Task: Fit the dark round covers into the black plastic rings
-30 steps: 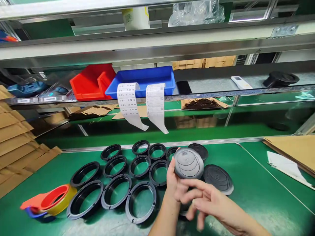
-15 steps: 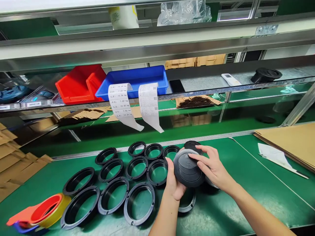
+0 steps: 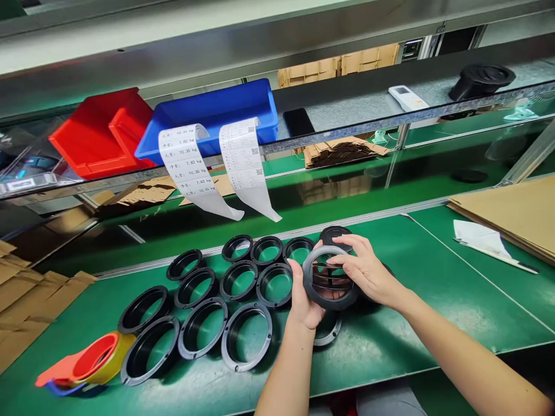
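A round black air vent (image 3: 309, 277) is tilted toward me, its slats turned open so that I can see through it. My left hand (image 3: 303, 303) is closed round its left side and underside, thumb on the rim. At the upper right of the vent, my right hand (image 3: 370, 271) has its fingertips on the slats and rim. Behind it on the bench lies another black round vent (image 3: 333, 232), partly covered by my fingers. Several black flanged rings (image 3: 269, 332) stand in rows on the left, and one more ring (image 3: 333, 336) is partly hidden below my hands.
A tape dispenser (image 3: 93, 358) lies at the front left of the green bench (image 3: 442, 277). Cardboard sheets (image 3: 511, 214) and white paper (image 3: 479, 237) are at right. On the shelf above are a red bin (image 3: 102, 136), a blue tray (image 3: 212, 112) and hanging label strips (image 3: 186, 156).
The vent's slats have swung from closed to open under my right fingers. My left hand keeps its hold. The view has tipped downward.
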### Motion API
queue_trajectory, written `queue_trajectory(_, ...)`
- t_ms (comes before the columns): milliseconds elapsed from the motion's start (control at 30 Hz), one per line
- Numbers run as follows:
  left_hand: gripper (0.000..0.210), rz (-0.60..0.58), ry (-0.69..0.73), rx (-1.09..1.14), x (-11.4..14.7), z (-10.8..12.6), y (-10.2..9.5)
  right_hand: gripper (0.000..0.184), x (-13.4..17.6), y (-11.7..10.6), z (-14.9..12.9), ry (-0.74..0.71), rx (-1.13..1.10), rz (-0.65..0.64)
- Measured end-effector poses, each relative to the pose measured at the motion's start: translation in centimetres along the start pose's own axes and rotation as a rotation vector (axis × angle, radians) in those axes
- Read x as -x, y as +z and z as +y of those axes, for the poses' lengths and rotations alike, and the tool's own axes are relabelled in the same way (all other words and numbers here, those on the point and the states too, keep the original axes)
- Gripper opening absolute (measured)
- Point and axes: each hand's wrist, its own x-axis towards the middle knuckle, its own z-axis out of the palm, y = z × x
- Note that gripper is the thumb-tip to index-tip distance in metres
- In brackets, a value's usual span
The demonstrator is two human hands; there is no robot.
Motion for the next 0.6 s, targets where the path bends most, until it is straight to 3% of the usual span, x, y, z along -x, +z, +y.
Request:
queue_trajectory(233, 0.073, 0.014, -0.028, 0.045, -0.3, 0.4, 0.0, 0.049, 0.8, 0.3, 0.0, 0.161, -0.276, 0.061)
queue_trajectory(500, 0.073, 0.068, -0.03, 0.08, -0.5, 0.6, -0.4, 0.053, 1.2, 0.8, -0.2, 0.173, -0.189, 0.071)
queue_trajectory(600, 0.072, 0.104, -0.018, 0.116, -0.6, 0.5, -0.5, 0.06, 1.3, 0.9, -0.4, 0.03, -0.023, 0.024)
